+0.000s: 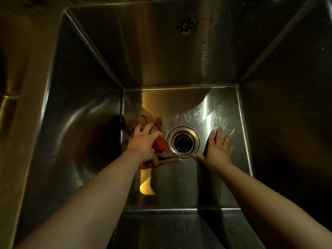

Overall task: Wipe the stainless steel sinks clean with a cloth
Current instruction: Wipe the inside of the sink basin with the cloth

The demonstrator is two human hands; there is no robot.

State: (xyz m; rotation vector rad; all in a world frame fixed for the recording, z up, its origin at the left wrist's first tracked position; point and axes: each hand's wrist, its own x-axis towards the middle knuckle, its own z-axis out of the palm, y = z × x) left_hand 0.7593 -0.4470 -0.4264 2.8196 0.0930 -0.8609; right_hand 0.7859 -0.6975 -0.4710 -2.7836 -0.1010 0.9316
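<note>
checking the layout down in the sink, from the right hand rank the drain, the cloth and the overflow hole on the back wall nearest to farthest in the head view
From the right hand, open flat on the sink floor:
1. Drain, just to its left, by the thumb.
2. Cloth, beyond the drain, gripped by the left hand.
3. Overflow hole, high on the back wall.

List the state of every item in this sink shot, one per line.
Cloth: bunched, pressed on the sink floor left of the drain.
Left hand: gripping the cloth.
Right hand: open, fingers spread, flat on the floor right of the drain.
Drain: open, unplugged.
Sink: wet streaks on the floor, droplets on the back wall.
Overflow grille: uncovered.
</note>
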